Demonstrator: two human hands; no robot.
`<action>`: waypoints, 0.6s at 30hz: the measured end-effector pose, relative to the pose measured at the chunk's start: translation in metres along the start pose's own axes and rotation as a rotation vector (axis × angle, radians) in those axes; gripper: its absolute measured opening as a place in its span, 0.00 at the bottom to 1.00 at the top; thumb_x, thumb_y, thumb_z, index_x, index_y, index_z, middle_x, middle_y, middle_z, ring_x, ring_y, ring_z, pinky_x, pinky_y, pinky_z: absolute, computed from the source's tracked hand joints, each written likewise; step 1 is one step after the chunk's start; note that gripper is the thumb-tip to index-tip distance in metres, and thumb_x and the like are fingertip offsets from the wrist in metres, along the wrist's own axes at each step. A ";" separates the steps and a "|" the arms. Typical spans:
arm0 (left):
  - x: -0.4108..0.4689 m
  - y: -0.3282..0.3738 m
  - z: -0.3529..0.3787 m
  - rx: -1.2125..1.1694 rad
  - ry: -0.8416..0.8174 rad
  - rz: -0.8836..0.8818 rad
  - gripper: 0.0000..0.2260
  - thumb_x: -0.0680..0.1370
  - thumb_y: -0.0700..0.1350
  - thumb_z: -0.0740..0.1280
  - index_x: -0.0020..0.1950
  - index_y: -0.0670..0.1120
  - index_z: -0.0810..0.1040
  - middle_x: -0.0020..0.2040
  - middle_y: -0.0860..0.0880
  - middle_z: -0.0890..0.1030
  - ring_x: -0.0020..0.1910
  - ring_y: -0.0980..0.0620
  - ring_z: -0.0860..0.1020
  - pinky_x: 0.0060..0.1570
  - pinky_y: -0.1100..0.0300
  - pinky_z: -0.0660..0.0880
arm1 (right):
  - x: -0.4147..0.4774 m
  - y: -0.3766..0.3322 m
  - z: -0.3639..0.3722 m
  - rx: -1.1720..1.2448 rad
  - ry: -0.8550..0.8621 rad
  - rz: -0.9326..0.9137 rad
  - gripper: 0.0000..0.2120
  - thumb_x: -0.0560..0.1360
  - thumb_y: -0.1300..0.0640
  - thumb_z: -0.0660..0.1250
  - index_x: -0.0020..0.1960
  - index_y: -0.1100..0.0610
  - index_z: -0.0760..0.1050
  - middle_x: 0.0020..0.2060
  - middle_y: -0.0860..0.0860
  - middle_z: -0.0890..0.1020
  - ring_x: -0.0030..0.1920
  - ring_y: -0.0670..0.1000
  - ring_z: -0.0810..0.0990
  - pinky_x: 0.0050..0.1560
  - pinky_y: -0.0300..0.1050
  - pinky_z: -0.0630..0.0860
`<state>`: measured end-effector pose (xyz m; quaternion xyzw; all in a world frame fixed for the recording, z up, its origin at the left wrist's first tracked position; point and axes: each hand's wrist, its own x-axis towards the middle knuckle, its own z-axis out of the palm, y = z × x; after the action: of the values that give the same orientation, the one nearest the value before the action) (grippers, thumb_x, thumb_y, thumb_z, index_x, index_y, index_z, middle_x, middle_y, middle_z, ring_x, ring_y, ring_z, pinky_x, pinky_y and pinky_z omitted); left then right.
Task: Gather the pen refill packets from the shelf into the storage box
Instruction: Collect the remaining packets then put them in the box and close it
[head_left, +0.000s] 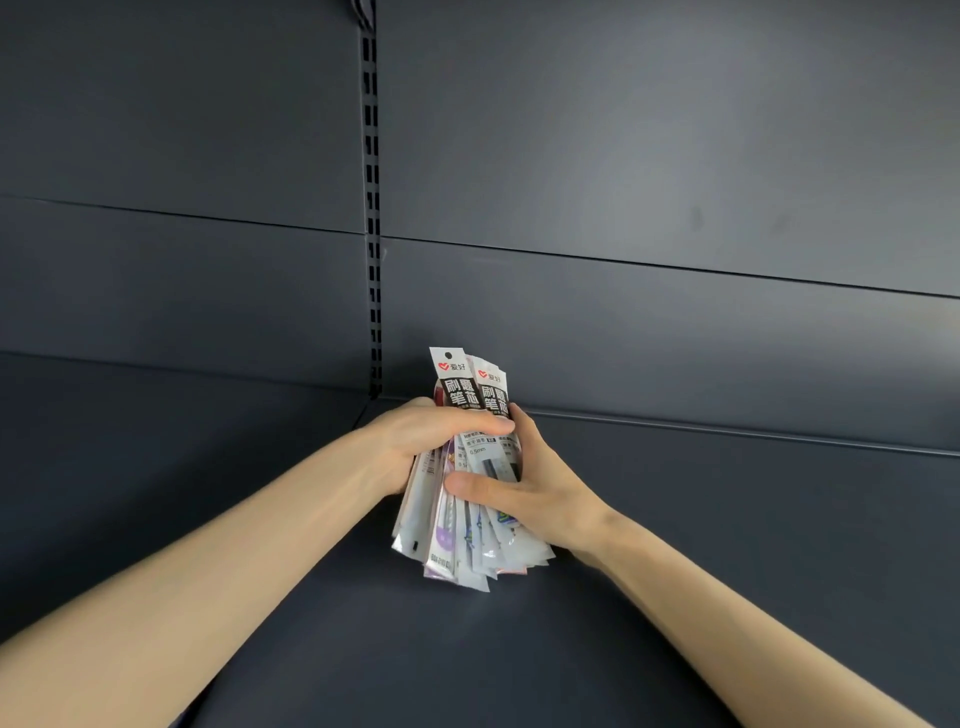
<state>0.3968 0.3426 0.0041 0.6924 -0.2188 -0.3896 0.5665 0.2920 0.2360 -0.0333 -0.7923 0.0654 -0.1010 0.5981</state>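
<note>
A bundle of several pen refill packets (465, 540), white with black label bands and printed tops, stands upright over the dark shelf board (363, 649). My left hand (415, 441) grips the bundle from the left, thumb laid across its front. My right hand (540, 488) grips it from the right, thumb across the lower front and fingers behind. The packets' lower ends fan out below both hands, close to the shelf surface. The storage box is not in view.
The dark grey back panel (649, 182) rises behind the shelf. A slotted upright rail (372, 218) runs down its middle. Shelf boards extend left and right of my arms.
</note>
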 end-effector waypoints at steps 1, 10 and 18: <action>0.000 0.001 0.001 0.015 -0.013 0.001 0.08 0.71 0.41 0.74 0.48 0.42 0.84 0.43 0.41 0.86 0.38 0.45 0.85 0.39 0.53 0.81 | 0.000 0.001 -0.001 0.014 -0.002 -0.009 0.36 0.69 0.57 0.75 0.71 0.48 0.59 0.57 0.47 0.81 0.54 0.43 0.82 0.54 0.40 0.79; -0.004 -0.008 0.006 -0.106 -0.033 0.114 0.05 0.72 0.38 0.72 0.46 0.44 0.83 0.41 0.43 0.86 0.37 0.46 0.85 0.37 0.55 0.80 | -0.003 0.004 -0.005 0.015 -0.015 -0.094 0.38 0.68 0.63 0.75 0.61 0.33 0.58 0.57 0.43 0.80 0.56 0.40 0.81 0.54 0.38 0.77; -0.011 -0.005 0.007 -0.313 -0.012 0.382 0.11 0.70 0.34 0.70 0.51 0.43 0.81 0.44 0.44 0.85 0.42 0.46 0.84 0.38 0.55 0.81 | 0.003 -0.011 0.000 -0.113 0.192 -0.292 0.48 0.63 0.58 0.80 0.70 0.34 0.54 0.61 0.41 0.63 0.65 0.34 0.63 0.65 0.37 0.71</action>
<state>0.3841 0.3479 0.0023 0.5401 -0.2861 -0.3085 0.7289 0.2942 0.2382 -0.0225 -0.8124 0.0123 -0.2581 0.5226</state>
